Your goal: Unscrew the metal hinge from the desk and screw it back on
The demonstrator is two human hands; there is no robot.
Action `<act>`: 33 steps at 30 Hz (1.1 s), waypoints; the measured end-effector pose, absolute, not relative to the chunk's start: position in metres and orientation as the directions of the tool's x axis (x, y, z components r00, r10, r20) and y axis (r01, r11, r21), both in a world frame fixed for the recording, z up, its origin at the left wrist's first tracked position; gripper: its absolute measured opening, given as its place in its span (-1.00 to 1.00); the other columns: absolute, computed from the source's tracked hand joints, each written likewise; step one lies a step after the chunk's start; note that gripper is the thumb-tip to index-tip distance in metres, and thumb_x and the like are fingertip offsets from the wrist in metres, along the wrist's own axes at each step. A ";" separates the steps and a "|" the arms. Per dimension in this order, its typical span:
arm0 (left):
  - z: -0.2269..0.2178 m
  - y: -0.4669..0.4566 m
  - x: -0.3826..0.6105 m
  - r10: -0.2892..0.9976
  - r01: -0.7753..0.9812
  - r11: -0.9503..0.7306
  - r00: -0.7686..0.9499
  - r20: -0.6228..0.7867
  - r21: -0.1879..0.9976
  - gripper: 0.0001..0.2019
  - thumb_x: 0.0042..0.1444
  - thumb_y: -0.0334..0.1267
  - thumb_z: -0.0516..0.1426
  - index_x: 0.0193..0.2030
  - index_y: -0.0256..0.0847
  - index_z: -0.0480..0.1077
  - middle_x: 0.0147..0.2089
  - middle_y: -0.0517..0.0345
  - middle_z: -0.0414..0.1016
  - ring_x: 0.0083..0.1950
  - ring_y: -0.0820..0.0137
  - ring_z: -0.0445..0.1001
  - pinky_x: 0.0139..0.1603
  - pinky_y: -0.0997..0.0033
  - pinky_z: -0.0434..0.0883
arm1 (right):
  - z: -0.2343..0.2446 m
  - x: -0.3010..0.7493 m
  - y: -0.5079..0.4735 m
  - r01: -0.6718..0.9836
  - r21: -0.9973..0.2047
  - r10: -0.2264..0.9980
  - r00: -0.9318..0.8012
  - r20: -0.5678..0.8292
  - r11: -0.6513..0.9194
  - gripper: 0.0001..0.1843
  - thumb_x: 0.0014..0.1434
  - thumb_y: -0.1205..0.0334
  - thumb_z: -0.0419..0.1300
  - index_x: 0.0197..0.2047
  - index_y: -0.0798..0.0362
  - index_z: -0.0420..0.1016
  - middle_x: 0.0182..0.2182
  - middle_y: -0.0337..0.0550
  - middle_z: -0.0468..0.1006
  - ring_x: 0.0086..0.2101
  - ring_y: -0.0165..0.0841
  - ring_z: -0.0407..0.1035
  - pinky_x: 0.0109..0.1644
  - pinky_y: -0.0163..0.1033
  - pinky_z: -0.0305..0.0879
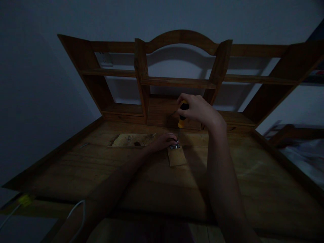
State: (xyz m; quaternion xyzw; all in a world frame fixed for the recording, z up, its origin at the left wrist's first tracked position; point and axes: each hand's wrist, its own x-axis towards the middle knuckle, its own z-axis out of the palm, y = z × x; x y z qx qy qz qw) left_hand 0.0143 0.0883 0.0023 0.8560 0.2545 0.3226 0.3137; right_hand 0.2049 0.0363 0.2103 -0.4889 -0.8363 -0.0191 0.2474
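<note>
My right hand (196,109) is closed around the yellow and black handle of a screwdriver (181,122). The screwdriver stands nearly upright, its thin shaft pointing down at a small metal hinge (174,146). That hinge lies at the far edge of a small square wooden block (176,156) on the desk. My left hand (165,140) rests low beside the hinge, with its fingers bent together near the screwdriver tip. Whether those fingers pinch the hinge, a screw or the shaft is too dark and small to make out.
A wooden desk (96,172) carries a shelf unit (174,82) along its back, against the wall. Left of my left hand lies a rough, stained board (126,140). A small thin piece (84,145) is farther left. A white cable (83,212) crosses near my left forearm.
</note>
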 end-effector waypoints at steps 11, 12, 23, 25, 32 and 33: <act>0.005 0.086 0.014 0.647 0.263 -0.667 0.668 0.367 0.698 -0.82 0.28 -0.17 0.21 -0.14 -0.26 0.53 -0.12 0.04 0.58 -0.07 0.34 0.53 0.02 0.36 0.40 | 0.207 0.203 0.037 0.854 -0.197 0.823 -0.365 0.435 0.482 -0.65 0.21 0.07 0.21 0.01 0.05 0.43 -0.21 0.02 0.56 -0.19 -0.11 0.46 -0.12 -0.08 0.34; 0.005 0.086 0.013 0.645 0.261 -0.667 0.672 0.365 0.698 -0.81 0.28 -0.17 0.21 -0.13 -0.25 0.53 -0.11 0.03 0.59 -0.05 0.33 0.53 0.04 0.35 0.40 | 0.207 0.204 0.037 0.863 -0.196 0.827 -0.347 0.442 0.467 -0.65 0.21 0.07 0.21 0.00 0.06 0.43 -0.22 0.03 0.56 -0.20 -0.10 0.46 -0.13 -0.08 0.34; 0.008 0.085 0.012 0.639 0.117 -0.533 0.705 0.308 0.838 -0.79 0.28 -0.16 0.21 -0.09 -0.27 0.51 -0.06 -0.01 0.61 -0.03 0.32 0.57 0.03 0.33 0.46 | 0.211 0.201 0.034 0.799 -0.214 0.793 -0.449 0.412 0.562 -0.66 0.13 0.21 0.24 0.00 0.03 0.42 -0.10 -0.02 0.56 -0.11 -0.12 0.45 -0.04 -0.06 0.33; 0.008 0.084 0.012 0.653 0.121 -0.515 0.697 0.297 0.849 -0.77 0.27 -0.15 0.23 -0.07 -0.27 0.52 -0.06 -0.02 0.62 -0.03 0.31 0.57 0.03 0.32 0.46 | 0.210 0.202 0.034 0.798 -0.217 0.794 -0.446 0.414 0.562 -0.65 0.15 0.20 0.25 0.01 0.03 0.41 -0.12 -0.02 0.57 -0.13 -0.13 0.46 -0.06 -0.07 0.34; 0.003 0.087 0.015 0.691 0.124 -0.487 0.660 0.295 0.865 -0.74 0.22 -0.11 0.27 -0.12 -0.28 0.51 -0.11 -0.02 0.63 -0.08 0.33 0.58 -0.01 0.34 0.48 | 0.206 0.203 0.038 0.823 -0.209 0.801 -0.402 0.444 0.529 -0.67 0.19 0.15 0.28 0.01 0.02 0.42 -0.20 -0.04 0.57 -0.20 -0.15 0.47 -0.14 -0.12 0.35; 0.002 0.087 0.015 0.694 0.117 -0.478 0.658 0.292 0.871 -0.74 0.21 -0.10 0.28 -0.13 -0.28 0.50 -0.11 -0.02 0.63 -0.09 0.33 0.58 -0.01 0.33 0.48 | 0.206 0.203 0.039 0.814 -0.205 0.792 -0.418 0.445 0.544 -0.68 0.18 0.20 0.27 0.00 0.02 0.43 -0.19 -0.06 0.57 -0.19 -0.16 0.47 -0.12 -0.13 0.35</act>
